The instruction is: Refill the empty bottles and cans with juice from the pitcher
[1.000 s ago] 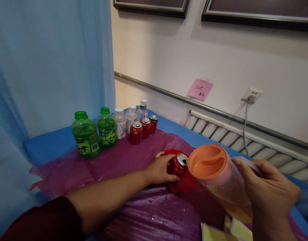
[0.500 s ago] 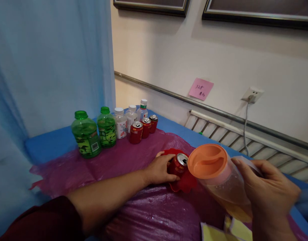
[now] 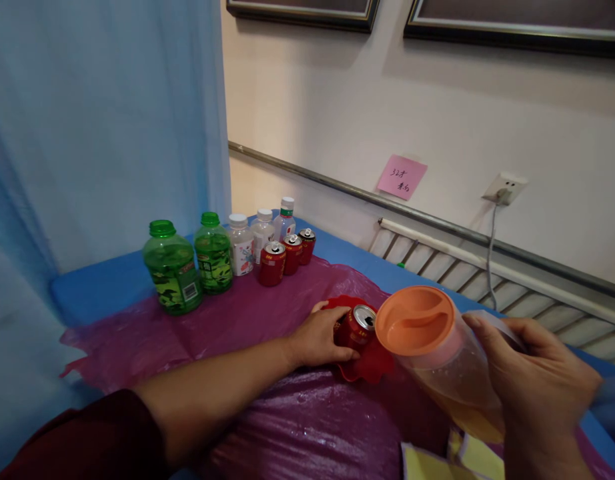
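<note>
My left hand (image 3: 320,337) is wrapped round a red drink can (image 3: 356,331), which stands on a red scalloped dish (image 3: 370,363) with its opened top facing up. In my right hand (image 3: 542,367) is the handle of a clear plastic pitcher (image 3: 452,380) with an orange lid (image 3: 415,321). The pitcher tilts left, its lid close beside the can's top. Yellowish liquid shows in its lower part. Whether any liquid passes into the can, I cannot tell.
Two green bottles (image 3: 172,273), several clear white-capped bottles (image 3: 241,247) and three red cans (image 3: 272,265) stand at the back left. Purple plastic sheeting (image 3: 227,327) covers the blue surface (image 3: 102,287). A yellow cloth-like item (image 3: 427,463) lies front right. Behind are a radiator (image 3: 447,267) and a plugged-in cord (image 3: 491,260).
Almost nothing differs. My left hand keeps its hold on the can, and the tilted pitcher stays in the same place in my right hand.
</note>
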Tool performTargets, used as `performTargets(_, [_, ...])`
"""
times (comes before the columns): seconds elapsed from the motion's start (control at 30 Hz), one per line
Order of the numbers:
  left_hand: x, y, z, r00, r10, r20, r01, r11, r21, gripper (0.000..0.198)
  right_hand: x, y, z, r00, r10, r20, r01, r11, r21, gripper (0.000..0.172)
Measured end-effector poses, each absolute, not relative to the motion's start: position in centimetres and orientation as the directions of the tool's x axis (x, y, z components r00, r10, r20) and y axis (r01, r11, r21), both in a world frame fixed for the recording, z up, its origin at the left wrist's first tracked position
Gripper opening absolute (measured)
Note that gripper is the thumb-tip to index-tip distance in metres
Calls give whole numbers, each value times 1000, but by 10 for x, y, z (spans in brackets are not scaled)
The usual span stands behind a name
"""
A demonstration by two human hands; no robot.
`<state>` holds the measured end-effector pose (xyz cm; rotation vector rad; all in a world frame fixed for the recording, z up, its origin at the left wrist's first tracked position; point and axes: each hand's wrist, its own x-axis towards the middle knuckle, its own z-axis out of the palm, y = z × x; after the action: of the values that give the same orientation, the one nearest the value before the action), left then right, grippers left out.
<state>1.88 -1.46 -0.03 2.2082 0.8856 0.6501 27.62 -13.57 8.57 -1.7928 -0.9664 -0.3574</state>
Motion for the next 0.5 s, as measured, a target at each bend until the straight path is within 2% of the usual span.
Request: performTargets(0.5, [19,-15,0,645,738,198,407,-551,729,80,275,-137,87,659,468,589,718,-157,-678,58])
